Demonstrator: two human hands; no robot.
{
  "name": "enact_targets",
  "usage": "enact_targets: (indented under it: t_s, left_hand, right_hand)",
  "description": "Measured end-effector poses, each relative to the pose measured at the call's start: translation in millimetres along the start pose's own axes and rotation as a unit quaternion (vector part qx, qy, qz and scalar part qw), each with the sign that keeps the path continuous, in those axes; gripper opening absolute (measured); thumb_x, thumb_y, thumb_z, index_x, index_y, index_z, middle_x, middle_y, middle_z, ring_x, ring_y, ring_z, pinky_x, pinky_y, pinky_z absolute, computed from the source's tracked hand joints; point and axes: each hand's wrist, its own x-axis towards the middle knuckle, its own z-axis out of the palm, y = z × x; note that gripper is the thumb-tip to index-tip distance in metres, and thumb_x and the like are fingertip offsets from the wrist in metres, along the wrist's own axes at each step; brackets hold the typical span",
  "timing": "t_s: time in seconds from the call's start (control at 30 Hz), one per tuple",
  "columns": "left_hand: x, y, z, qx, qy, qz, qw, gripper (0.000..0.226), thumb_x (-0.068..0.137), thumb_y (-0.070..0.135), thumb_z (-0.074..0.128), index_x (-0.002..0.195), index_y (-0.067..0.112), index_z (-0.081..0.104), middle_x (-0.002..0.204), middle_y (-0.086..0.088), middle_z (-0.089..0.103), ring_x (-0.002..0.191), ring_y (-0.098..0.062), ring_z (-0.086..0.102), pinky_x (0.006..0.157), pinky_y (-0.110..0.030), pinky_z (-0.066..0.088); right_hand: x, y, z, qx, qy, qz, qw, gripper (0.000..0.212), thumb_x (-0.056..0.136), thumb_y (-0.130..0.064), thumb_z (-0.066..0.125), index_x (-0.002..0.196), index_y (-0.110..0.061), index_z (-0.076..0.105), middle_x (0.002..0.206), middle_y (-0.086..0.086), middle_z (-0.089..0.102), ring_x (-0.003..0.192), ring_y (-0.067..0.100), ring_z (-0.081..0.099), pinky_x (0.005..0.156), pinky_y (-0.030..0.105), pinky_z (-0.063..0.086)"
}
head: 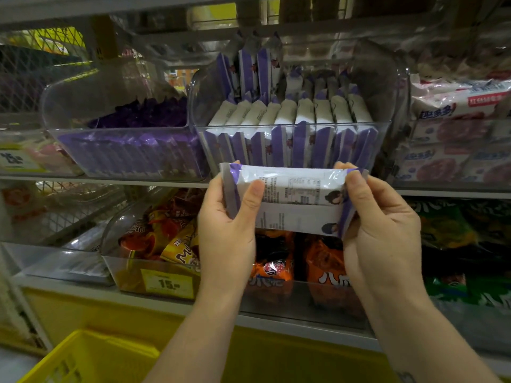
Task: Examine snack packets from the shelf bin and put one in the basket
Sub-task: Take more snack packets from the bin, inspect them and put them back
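Left hand (226,230) and right hand (383,233) each grip one crimped end of two flat, glossy white-and-purple packets (293,189), thumbs on the printed backs. The clear, round-cornered plastic bin (387,89) is at 12 o'clock, the yellow slotted basket (91,352) at 7 o'clock.

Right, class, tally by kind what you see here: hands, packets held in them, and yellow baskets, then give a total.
Hands: 2 (left hand, right hand)
Packets held: 2 (upper packet, lower packet)
Yellow baskets: 1 (basket)
Total: 5
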Motion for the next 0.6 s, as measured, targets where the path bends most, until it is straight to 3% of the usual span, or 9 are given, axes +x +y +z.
enact_targets:
  t_s: [0.03,0.1,0.2,0.3,0.4,0.6]
  left_hand:
    - [-2.0,0.0,3.8,0.031,-0.005,-0.013,0.999,0.059,0.085,0.054,0.057,0.138,0.029,0.048,0.130,0.013,0.061,0.120,-0.004,0.057,0.097,-0.030,0.052]
    - [-5.4,0.3,11.1,0.060,-0.023,-0.036,0.997,0.083,0.081,0.061,0.053,0.152,0.040,0.017,0.150,0.021,0.037,0.134,0.003,0.038,0.106,-0.021,0.038]
    - [-11.7,4.6,22.5,0.070,-0.047,-0.069,0.994,0.100,0.078,0.061,0.057,0.147,0.051,-0.015,0.142,0.033,0.014,0.132,0.009,0.021,0.097,-0.012,0.024]
    - [-12.6,8.2,28.8,0.020,-0.057,-0.112,0.992,0.112,0.078,0.047,0.074,0.144,0.056,-0.016,0.149,0.027,0.006,0.136,-0.005,0.030,0.111,-0.032,0.032]
    - [-8.2,10.9,28.6,-0.092,-0.057,-0.158,0.981,0.123,0.056,0.035,0.078,0.141,0.065,-0.006,0.158,0.003,0.017,0.130,-0.023,0.049,0.104,-0.050,0.045]
    - [-0.8,9.0,26.0,-0.242,0.007,-0.208,0.948,0.111,0.072,-0.005,0.061,0.145,0.056,0.004,0.144,-0.013,0.043,0.117,-0.033,0.059,0.074,-0.041,0.060]
  right_hand:
    - [-1.2,0.4,1.9,0.024,0.018,-0.001,1.000,0.014,0.069,-0.031,0.068,0.072,-0.023,0.079,0.080,-0.005,0.076,0.080,0.007,0.071,0.067,0.020,0.056]
    - [-3.5,1.0,4.2,0.053,0.038,-0.010,0.998,0.013,0.071,-0.027,0.066,0.071,-0.021,0.078,0.080,-0.004,0.075,0.080,0.007,0.071,0.066,0.019,0.056]
    - [-5.0,-0.3,7.4,0.067,0.024,-0.041,0.997,0.012,0.072,-0.026,0.066,0.071,-0.024,0.078,0.085,-0.006,0.076,0.084,0.005,0.071,0.069,0.017,0.055]
    - [-4.8,0.5,8.8,0.079,-0.016,-0.047,0.996,0.011,0.069,-0.028,0.069,0.073,-0.023,0.079,0.087,-0.005,0.077,0.085,0.005,0.071,0.072,0.018,0.055]
    - [-4.3,4.1,7.8,0.052,-0.055,-0.047,0.996,0.014,0.064,-0.034,0.072,0.073,-0.026,0.079,0.087,-0.006,0.077,0.086,0.006,0.071,0.074,0.019,0.055]
    - [-4.6,9.5,5.9,0.011,-0.129,-0.006,0.992,0.012,0.061,-0.033,0.073,0.070,-0.026,0.078,0.091,-0.003,0.077,0.093,0.013,0.071,0.079,0.027,0.056]
